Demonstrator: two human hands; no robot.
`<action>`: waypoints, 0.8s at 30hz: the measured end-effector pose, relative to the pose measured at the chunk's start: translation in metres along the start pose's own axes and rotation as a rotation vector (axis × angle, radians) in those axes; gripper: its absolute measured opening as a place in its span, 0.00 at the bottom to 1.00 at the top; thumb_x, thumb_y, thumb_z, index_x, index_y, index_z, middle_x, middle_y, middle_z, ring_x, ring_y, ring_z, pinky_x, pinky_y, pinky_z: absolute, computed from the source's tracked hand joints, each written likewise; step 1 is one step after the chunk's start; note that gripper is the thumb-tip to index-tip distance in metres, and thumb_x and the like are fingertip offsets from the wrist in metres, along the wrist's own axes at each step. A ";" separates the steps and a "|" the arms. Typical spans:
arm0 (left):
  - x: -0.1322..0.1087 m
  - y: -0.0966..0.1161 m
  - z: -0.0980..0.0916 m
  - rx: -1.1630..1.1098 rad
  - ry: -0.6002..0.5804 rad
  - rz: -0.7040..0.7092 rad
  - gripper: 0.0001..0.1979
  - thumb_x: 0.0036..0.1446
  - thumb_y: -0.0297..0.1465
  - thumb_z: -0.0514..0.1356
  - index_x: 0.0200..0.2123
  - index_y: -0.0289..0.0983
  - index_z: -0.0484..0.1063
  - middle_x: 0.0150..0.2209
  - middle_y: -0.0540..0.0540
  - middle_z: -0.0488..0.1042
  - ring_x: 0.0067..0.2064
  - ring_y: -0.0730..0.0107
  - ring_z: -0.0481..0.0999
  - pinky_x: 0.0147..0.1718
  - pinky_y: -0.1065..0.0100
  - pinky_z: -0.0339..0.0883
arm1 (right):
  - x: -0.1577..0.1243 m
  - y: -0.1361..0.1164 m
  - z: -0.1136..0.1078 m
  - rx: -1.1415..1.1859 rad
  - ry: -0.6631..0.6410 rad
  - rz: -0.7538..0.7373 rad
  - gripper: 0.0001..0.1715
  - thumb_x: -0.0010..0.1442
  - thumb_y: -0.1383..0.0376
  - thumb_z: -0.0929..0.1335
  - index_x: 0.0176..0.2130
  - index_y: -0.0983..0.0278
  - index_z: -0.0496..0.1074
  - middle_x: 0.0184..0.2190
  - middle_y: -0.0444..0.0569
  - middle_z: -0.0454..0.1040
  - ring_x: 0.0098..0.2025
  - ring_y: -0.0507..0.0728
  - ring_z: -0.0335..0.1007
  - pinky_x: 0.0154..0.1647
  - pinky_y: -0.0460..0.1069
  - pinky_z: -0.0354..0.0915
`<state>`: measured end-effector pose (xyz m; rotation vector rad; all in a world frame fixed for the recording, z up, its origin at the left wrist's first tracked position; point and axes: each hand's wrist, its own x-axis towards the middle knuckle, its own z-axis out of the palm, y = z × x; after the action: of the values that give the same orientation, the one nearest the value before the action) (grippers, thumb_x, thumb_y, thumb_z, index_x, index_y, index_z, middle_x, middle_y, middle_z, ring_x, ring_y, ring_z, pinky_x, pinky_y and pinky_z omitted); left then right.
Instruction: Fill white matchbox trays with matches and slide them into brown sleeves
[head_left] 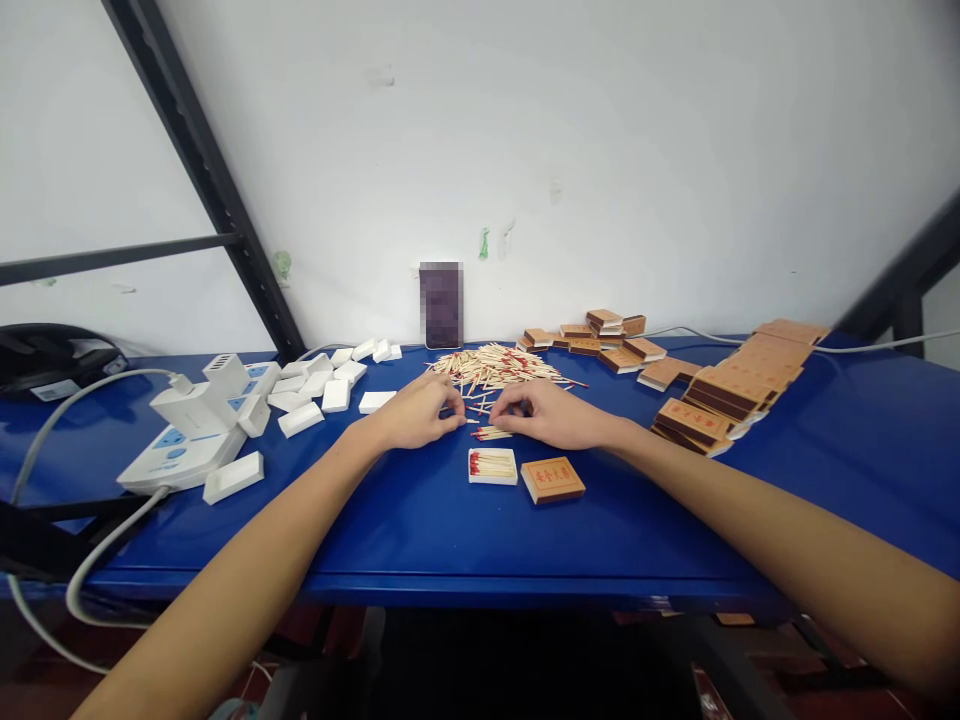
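Left hand (431, 410): fingers curled near a small match row (487, 434); whether anything is pinched cannot be told. Right hand (546, 412): fingertips bent, partly covering that row; grip likewise unclear. Nearer: white tray (493, 481) holding matches. Beyond: match heap (495, 366), partly hidden.

Printed in red on top of the front matchbox (553, 479): a row of Chinese characters, apparently 安全火柴. Printed on the nearest box (694, 418) of the right-hand stack (754, 372): similar red characters, too small to read reliably. On the white label (55, 389), far left: marks too small to read.
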<state>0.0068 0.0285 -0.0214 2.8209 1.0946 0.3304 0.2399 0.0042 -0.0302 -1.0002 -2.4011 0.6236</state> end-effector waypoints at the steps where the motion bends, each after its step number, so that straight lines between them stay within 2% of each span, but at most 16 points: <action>1: 0.000 0.001 0.000 0.002 0.000 0.002 0.10 0.59 0.33 0.56 0.35 0.37 0.76 0.37 0.45 0.71 0.45 0.61 0.68 0.48 0.61 0.60 | 0.000 0.000 -0.001 0.025 0.001 0.001 0.13 0.61 0.61 0.65 0.37 0.65 0.77 0.30 0.46 0.75 0.30 0.52 0.65 0.32 0.47 0.58; 4: 0.002 0.005 0.003 0.003 0.029 -0.007 0.10 0.59 0.34 0.56 0.35 0.37 0.76 0.36 0.44 0.72 0.43 0.61 0.69 0.46 0.61 0.61 | -0.002 -0.001 -0.006 0.016 0.016 0.023 0.13 0.61 0.61 0.65 0.38 0.65 0.76 0.27 0.45 0.73 0.28 0.51 0.63 0.30 0.47 0.57; 9: 0.010 0.015 0.012 -0.109 0.082 -0.052 0.08 0.55 0.34 0.60 0.31 0.37 0.78 0.33 0.46 0.76 0.38 0.65 0.72 0.41 0.63 0.63 | -0.008 0.003 -0.017 -0.070 -0.112 0.062 0.18 0.59 0.53 0.68 0.38 0.65 0.77 0.25 0.44 0.71 0.26 0.51 0.62 0.28 0.47 0.56; 11: 0.012 0.018 0.014 -0.148 0.098 -0.072 0.08 0.54 0.34 0.61 0.29 0.37 0.78 0.32 0.47 0.77 0.36 0.65 0.73 0.39 0.64 0.64 | -0.009 0.005 -0.017 -0.069 -0.126 0.058 0.20 0.58 0.51 0.68 0.37 0.64 0.78 0.26 0.46 0.72 0.27 0.51 0.63 0.28 0.47 0.56; 17: 0.015 0.023 0.016 -0.159 0.126 -0.079 0.08 0.53 0.32 0.60 0.26 0.37 0.79 0.30 0.47 0.78 0.35 0.66 0.74 0.37 0.66 0.65 | -0.005 0.005 -0.008 -0.010 -0.091 0.057 0.17 0.58 0.55 0.68 0.35 0.66 0.79 0.26 0.47 0.75 0.27 0.52 0.65 0.29 0.47 0.58; 24: 0.010 0.025 0.008 -0.234 0.037 -0.046 0.12 0.55 0.37 0.59 0.32 0.37 0.80 0.31 0.47 0.79 0.33 0.68 0.74 0.32 0.68 0.63 | -0.001 0.003 -0.001 -0.090 -0.011 0.045 0.15 0.58 0.57 0.69 0.32 0.66 0.78 0.23 0.44 0.72 0.24 0.50 0.63 0.28 0.46 0.55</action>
<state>0.0324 0.0166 -0.0232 2.5911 1.0501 0.4749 0.2432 0.0057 -0.0315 -1.0926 -2.4415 0.5428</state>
